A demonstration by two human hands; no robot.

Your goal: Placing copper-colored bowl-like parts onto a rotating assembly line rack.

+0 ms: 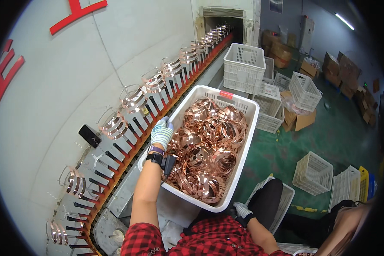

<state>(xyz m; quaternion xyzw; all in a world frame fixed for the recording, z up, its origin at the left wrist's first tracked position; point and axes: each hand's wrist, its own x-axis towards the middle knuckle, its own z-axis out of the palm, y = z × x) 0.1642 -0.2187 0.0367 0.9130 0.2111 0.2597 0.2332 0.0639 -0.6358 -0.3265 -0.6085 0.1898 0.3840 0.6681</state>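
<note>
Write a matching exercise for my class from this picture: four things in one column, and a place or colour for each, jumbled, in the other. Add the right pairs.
Things
1. Left hand
2. Right hand
3. Heaped copper-coloured bands
4. Floor

Places and colours
A. Green
B. Inside the large white crate
C. Low in the view, beside a dark trouser leg
D. At the left rim of the large white crate

Right pairs: 1-D, 2-C, 3-B, 4-A

Copper-coloured rings [224, 133] in white crate [248, 107]
</note>
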